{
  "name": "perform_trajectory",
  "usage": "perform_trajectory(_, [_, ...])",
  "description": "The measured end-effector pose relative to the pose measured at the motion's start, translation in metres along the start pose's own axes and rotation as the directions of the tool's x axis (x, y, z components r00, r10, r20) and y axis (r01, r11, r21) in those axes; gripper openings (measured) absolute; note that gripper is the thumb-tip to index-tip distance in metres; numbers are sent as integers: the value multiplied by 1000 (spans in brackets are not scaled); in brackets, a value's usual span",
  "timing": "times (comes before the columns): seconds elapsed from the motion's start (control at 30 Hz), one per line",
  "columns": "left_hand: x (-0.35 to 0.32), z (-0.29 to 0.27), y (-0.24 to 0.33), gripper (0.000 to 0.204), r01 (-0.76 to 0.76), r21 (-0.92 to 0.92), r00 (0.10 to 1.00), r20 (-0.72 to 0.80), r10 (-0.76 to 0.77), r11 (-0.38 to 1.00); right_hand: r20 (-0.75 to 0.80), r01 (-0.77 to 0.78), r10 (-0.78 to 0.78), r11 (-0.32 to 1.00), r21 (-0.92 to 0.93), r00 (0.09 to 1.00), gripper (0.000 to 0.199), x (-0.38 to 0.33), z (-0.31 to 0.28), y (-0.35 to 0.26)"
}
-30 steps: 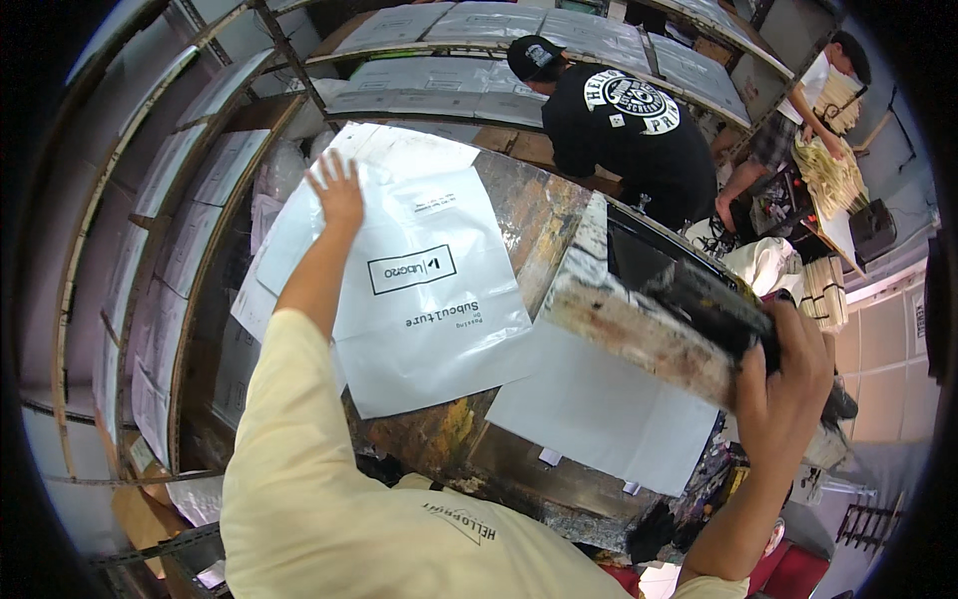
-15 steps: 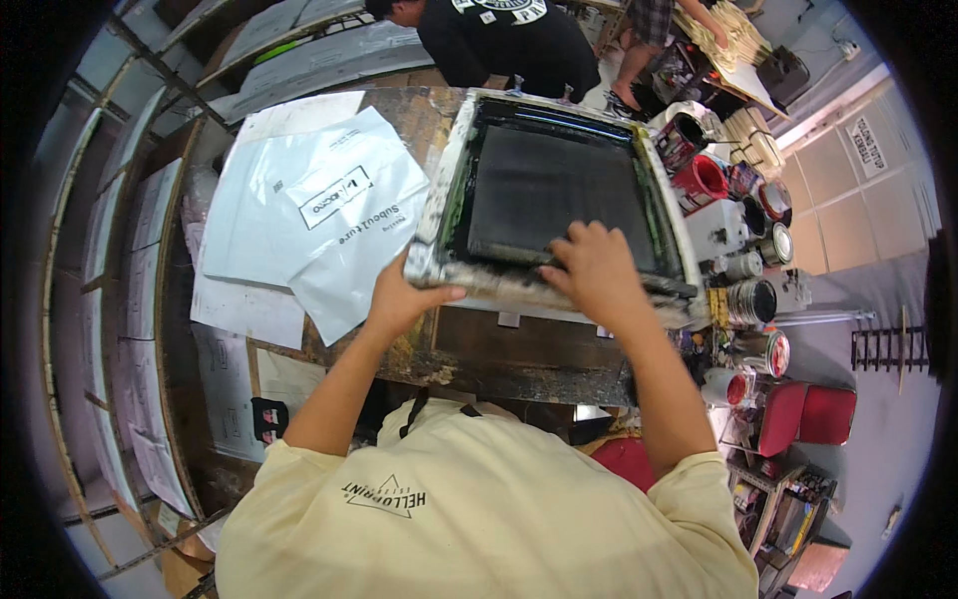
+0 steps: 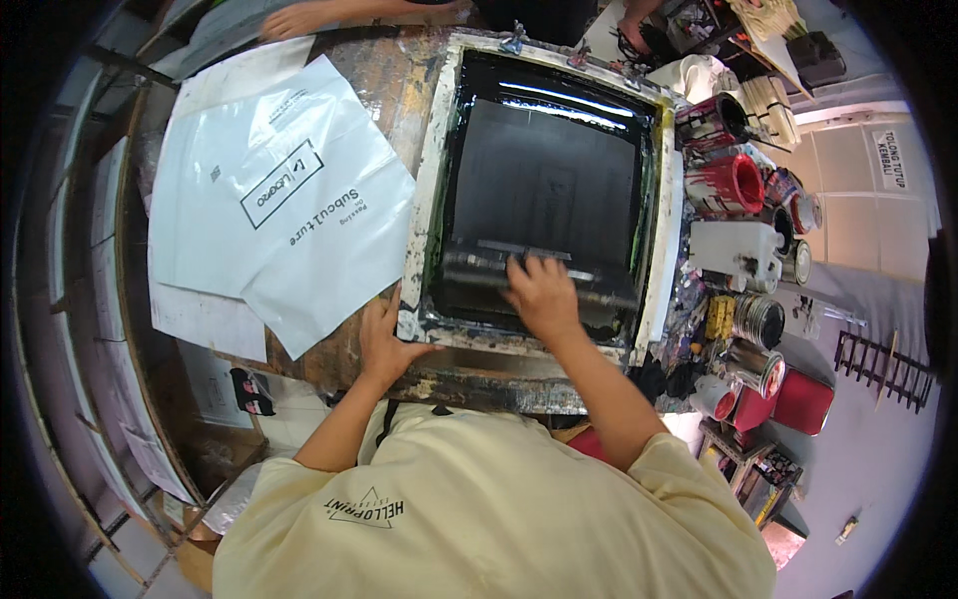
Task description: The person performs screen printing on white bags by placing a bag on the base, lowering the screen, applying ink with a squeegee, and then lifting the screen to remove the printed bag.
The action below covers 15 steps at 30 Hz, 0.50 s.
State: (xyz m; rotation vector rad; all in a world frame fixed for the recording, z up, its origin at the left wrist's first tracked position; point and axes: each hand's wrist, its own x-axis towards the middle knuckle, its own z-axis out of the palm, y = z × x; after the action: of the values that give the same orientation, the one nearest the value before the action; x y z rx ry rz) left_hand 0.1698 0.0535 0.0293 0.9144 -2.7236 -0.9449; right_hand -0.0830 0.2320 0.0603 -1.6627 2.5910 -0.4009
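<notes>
A screen printing frame (image 3: 431,180) with a worn white rim lies on the table in front of me. Black ink covers its dark mesh (image 3: 544,150), where a faint boxed design shows. My right hand (image 3: 546,299) is closed over a dark squeegee (image 3: 474,262), blurred by motion, across the near part of the mesh. At the frame's near left corner rests my left hand (image 3: 387,344), thumb and fingers spread along the two sides. Just left of the frame, a white plastic mailer (image 3: 334,225) printed in black lies askew on a pale stack of sheets.
Ink-stained cans, among them a red one (image 3: 723,185), crowd the table's right side with a white jug (image 3: 736,250). Hinge clamps (image 3: 513,40) stand at the frame's far edge. Another person's arm (image 3: 329,14) reaches in beyond the table. Racks (image 3: 115,299) line the left.
The frame's near edge, raised earlier, has come down flat. My right hand has moved from that edge onto the squeegee. The other person has shifted, and my view has tilted lower.
</notes>
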Motion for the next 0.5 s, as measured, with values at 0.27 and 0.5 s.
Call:
perform_trajectory(0.27, [7, -8, 3, 128, -16, -130, 1000, 10, 17, 991, -67, -56, 46, 985, -161, 997, 35, 215, -10, 135])
perform_trajectory(0.5, [4, -25, 21, 129, 93, -433, 993, 110, -50, 897, -35, -21, 17, 991, -134, 999, 41, 250, -32, 171])
